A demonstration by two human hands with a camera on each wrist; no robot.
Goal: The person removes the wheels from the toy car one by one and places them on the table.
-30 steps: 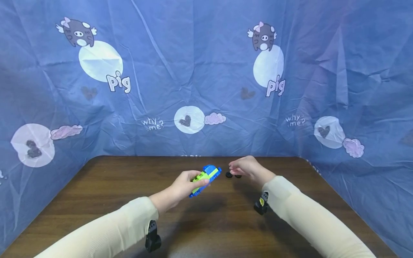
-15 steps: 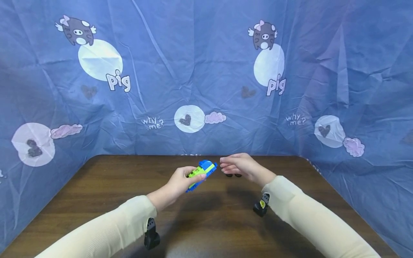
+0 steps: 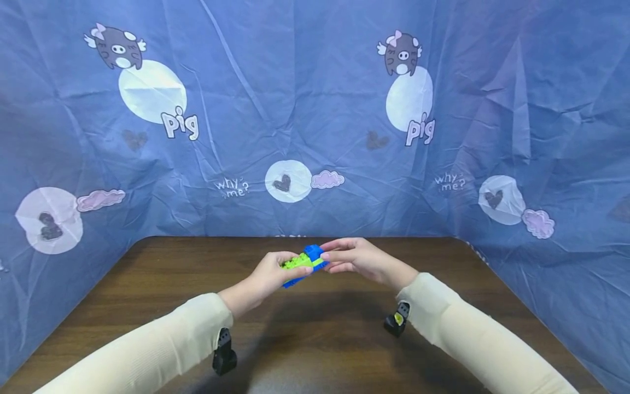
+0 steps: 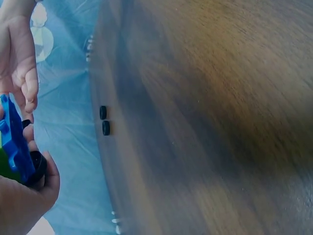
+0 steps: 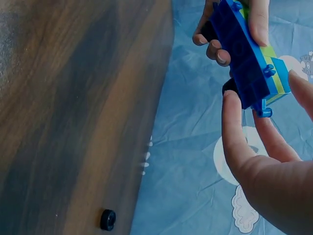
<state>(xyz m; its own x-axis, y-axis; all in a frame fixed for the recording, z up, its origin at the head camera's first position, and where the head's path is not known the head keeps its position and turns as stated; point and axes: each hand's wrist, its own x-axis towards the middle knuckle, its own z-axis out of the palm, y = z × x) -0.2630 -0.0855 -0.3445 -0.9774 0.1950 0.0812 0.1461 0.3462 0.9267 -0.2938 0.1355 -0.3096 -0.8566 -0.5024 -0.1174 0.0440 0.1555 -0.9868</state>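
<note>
My left hand [image 3: 266, 276] grips a blue and lime-green toy brick car [image 3: 299, 262] above the table, thumb on its lime-green part. At the car's front end, my right hand [image 3: 366, 260] pinches it between thumb and fingers. Seen in the right wrist view, the car's blue underside [image 5: 244, 54] faces the camera. A black wheel [image 5: 230, 87] sits on its far side, with a right fingertip against it. Another black wheel [image 4: 36, 169] shows beside my left fingers in the left wrist view. The bare side has blue axle pegs [image 5: 269, 70].
Two loose black wheels, a nearer one [image 4: 106, 128] and a farther one [image 4: 103, 112], stand on the brown wooden table [image 3: 315, 339] near its back edge. In the head view they are hidden behind my right hand. A blue printed curtain [image 3: 315, 109] surrounds the table's back and sides.
My right hand has moved left from beside the loose wheels to the car's front end and now holds it. My left hand has shifted slightly left and up, turning the car a little.
</note>
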